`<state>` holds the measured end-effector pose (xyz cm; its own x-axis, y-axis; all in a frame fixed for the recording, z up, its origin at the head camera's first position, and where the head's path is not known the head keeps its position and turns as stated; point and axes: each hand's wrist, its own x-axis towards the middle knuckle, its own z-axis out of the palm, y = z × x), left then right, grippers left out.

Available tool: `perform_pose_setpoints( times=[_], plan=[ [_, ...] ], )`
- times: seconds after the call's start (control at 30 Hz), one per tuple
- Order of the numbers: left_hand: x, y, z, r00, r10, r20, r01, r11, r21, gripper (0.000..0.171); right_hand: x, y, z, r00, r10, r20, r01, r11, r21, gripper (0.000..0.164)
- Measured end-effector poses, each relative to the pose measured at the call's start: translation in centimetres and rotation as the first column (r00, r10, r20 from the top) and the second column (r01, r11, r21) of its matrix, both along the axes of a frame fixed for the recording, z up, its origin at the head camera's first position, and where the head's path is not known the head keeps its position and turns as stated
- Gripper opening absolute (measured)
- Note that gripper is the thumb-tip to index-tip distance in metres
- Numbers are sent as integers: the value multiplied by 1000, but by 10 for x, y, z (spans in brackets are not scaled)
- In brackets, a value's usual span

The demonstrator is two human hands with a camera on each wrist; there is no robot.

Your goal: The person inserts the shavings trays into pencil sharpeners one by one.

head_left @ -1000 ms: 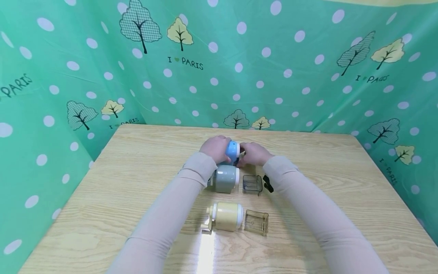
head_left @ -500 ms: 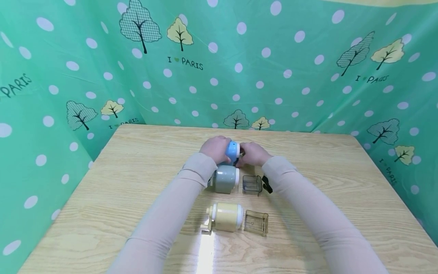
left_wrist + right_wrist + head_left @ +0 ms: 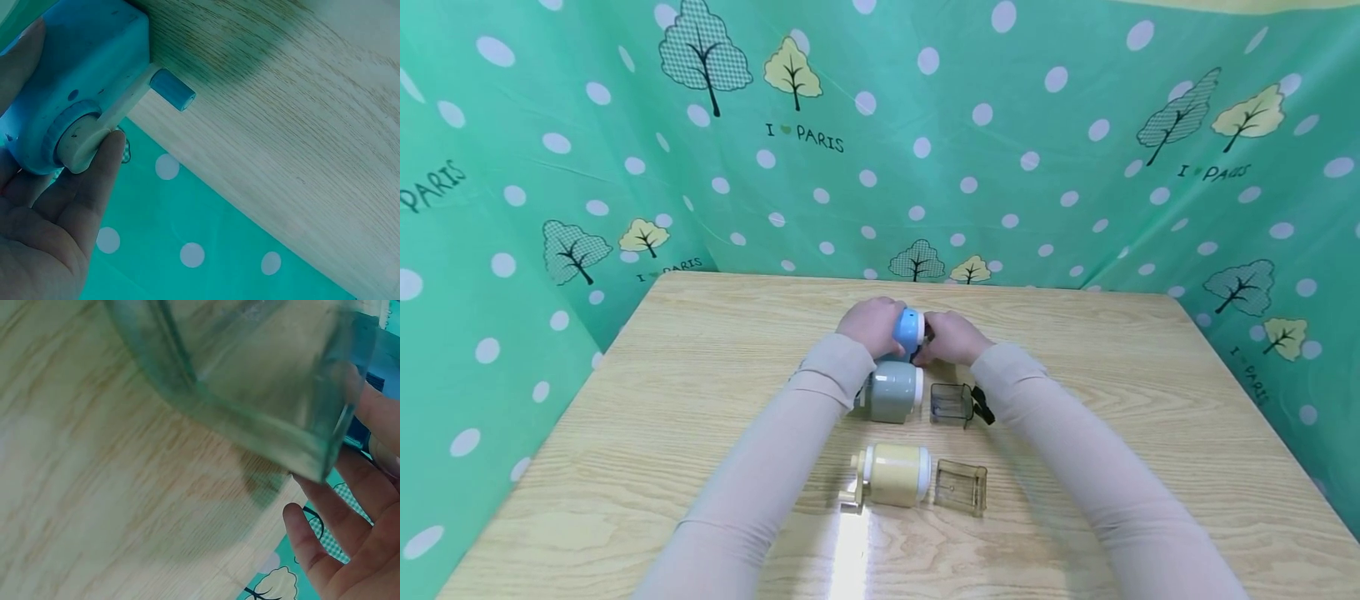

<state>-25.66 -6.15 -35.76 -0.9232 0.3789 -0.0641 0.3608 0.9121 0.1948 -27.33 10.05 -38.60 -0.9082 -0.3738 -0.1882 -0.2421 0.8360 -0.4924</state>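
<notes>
On the wood-grain tabletop (image 3: 737, 342), a rounded grey-blue plastic sharpener (image 3: 892, 392) is flanked by a rounded cream plastic sharpener (image 3: 895, 475) on its near side and a rounded bright-blue plastic sharpener (image 3: 907, 330) on its far side. The latter is gripped between thumb and fingers by the left hand (image 3: 872, 326), while the right hand (image 3: 957, 337) is held beyond the grey-blue sharpener's right end, whether pinching anything cannot be told. Just right of the grey-blue sharpener, a square smoky transparent plastic box (image 3: 951, 406) is set.
</notes>
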Motion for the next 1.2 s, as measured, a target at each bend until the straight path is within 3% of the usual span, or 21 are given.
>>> perform_pose_setpoints(
  times=[0.43, 0.83, 1.03, 1.2],
  plan=[
    [3, 0, 3, 1000, 4, -3, -4, 1000, 14, 68, 4, -1, 5, 1000, 8, -13, -8, 1000, -3, 61],
    [3, 1, 3, 1000, -25, 8, 25, 999, -42, 75, 7, 3, 6, 999, 4, 36, -3, 1000, -31, 65],
    [5, -1, 8, 999, -27, 25, 29, 998, -58, 87, 11, 8, 13, 1000, 19, 0, -19, 1000, 6, 70],
    [8, -3, 15, 999, -51, -16, 50, 996, -71, 84, 16, 15, 23, 998, 37, -58, -36, 999, 22, 72]
  ],
)
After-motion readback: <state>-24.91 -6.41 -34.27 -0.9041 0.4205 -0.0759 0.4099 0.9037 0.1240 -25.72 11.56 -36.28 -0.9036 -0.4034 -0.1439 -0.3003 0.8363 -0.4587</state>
